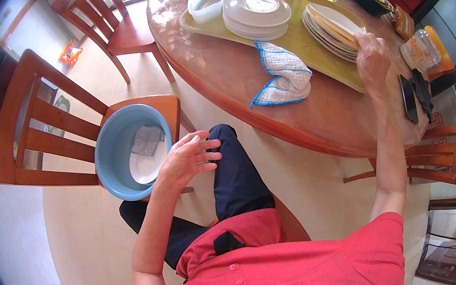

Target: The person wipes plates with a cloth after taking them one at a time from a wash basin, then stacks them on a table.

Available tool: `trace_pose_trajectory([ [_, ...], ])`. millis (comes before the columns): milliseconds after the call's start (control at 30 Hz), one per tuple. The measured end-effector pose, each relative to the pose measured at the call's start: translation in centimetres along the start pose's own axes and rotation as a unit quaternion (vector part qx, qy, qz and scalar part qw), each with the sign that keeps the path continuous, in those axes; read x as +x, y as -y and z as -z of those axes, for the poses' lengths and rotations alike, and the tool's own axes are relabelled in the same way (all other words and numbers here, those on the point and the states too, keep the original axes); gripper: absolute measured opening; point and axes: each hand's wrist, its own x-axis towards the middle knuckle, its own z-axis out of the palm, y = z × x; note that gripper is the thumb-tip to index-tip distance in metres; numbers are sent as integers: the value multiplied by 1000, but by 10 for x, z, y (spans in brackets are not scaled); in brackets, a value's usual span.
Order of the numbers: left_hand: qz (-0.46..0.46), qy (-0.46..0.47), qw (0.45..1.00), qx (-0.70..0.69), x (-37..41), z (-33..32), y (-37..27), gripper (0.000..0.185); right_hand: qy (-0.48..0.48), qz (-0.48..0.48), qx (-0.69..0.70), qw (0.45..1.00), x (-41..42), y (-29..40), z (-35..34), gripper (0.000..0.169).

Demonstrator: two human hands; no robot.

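Observation:
At the right end of the yellow tray [334, 72], my right hand [371, 57] pinches the edge of the top white plate [337, 20]. Under it is a leaning stack of plates [327, 42]. My left hand [193, 155] is empty, fingers apart, beside the rim of a blue plastic basin [110, 152]. Inside the basin lie a white dish [143, 170] and a grey cloth [148, 140]. A white cloth with blue edging [287, 78] lies crumpled on the table by the tray. White plates stacked upside down [256, 15] and a clear plastic container [206, 4] stand at the tray's left.
The basin stands on a wooden chair [53, 137]. Another wooden chair [97, 15] is behind it. On the right of the round table [221, 67] are a phone [408, 98], a plastic jar [420, 51] and a black item [422, 91]. An orange packet [70, 54] lies on the floor.

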Motion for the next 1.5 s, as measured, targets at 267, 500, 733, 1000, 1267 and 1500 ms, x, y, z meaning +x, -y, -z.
trace_pose_trajectory([
  [267,-24,-102,994,-23,-1,63,15,26,50,16,34,998,-4,4,-2,33],
  [500,-37,-209,977,16,-16,124,20,33,57,35,66,996,-10,3,-9,37],
  [733,-88,-342,936,18,-44,202,39,27,161,-27,271,949,5,115,70,37],
  [1000,-113,-430,895,42,-55,242,54,34,187,18,373,909,10,187,80,35],
  [1267,-134,-543,676,479,-25,300,86,47,283,33,565,774,-4,277,101,27],
  [1500,-35,-528,642,555,-23,273,63,20,352,67,598,717,-36,310,100,25],
])
